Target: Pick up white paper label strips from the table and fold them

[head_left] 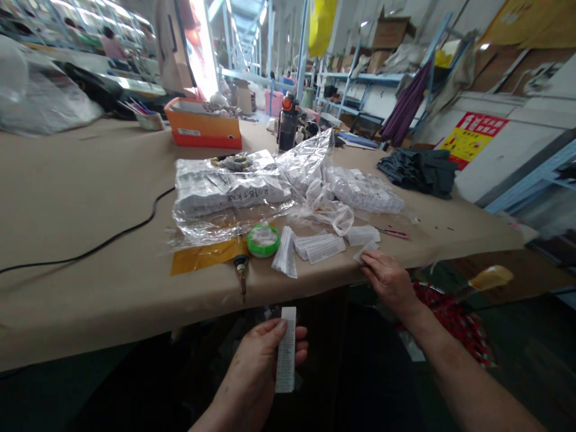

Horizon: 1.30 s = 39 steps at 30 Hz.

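Observation:
My left hand, below the table's front edge, pinches a narrow white printed label between thumb and fingers; whether it is one or a stack I cannot tell. Over the table edge on the right, my right hand has its fingers closed on a small white label. Close to it lie another pile of labels, a fanned row of printed labels and a folded white bundle. A green round tub with whitish contents stands left of them. A soldering-iron-like tool points over the edge.
Plastic-wrapped label packs and a second wrapped pack lie behind. Further back stand an orange box and a dark bottle. Dark folded cloth and pink-handled snips are at right. A black cable crosses the left.

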Each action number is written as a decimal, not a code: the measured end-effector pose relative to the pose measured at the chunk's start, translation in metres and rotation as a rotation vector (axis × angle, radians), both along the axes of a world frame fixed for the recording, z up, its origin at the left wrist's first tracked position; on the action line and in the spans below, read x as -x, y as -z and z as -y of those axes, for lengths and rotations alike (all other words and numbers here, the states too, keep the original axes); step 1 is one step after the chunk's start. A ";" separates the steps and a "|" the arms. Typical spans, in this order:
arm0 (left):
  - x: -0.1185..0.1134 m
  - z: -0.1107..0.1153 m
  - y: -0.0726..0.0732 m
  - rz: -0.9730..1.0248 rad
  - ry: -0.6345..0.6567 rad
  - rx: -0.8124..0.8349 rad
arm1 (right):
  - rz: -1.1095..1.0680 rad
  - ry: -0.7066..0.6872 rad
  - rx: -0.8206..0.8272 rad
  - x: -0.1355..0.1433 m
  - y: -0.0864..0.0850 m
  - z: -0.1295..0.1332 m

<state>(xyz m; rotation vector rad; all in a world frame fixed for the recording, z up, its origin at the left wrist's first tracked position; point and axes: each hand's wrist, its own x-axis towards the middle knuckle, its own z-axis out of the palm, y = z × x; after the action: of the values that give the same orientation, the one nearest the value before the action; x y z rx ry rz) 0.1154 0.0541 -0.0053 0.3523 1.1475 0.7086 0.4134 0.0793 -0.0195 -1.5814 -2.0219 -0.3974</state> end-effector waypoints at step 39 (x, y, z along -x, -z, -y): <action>0.016 0.017 0.005 0.208 -0.083 -0.133 | -0.361 -0.608 0.219 0.169 -0.003 0.069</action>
<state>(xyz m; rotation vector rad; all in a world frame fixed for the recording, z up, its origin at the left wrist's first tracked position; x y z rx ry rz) 0.0996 0.0374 -0.0099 0.3356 0.9246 0.8760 0.2441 0.0101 -0.0165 -0.9743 -2.1655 0.3251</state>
